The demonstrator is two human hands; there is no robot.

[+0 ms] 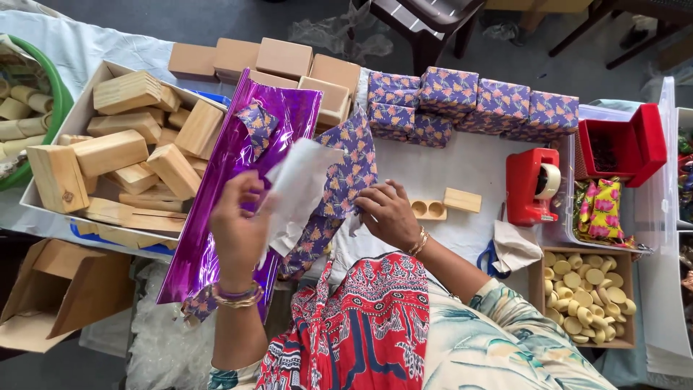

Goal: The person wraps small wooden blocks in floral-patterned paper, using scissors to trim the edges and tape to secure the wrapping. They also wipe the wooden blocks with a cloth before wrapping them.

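Observation:
My left hand (pixel 238 224) holds up a white sheet of paper (pixel 299 184), blurred by motion, over a shiny purple foil sheet (pixel 231 188). My right hand (pixel 390 213) pinches the edge of a purple floral wrapping paper (pixel 346 173) that lies across the table in front of me. A small wooden block with two round hollows (pixel 428 210) and a plain wooden lid piece (pixel 462 200) lie just right of my right hand.
A tray of wooden blocks (pixel 115 152) stands at the left. Plain wooden boxes (pixel 281 61) and wrapped floral boxes (pixel 469 101) line the back. A red tape dispenser (pixel 530 186), red box (pixel 621 148), candy packets (pixel 599 209) and a box of pale discs (pixel 588 296) sit right.

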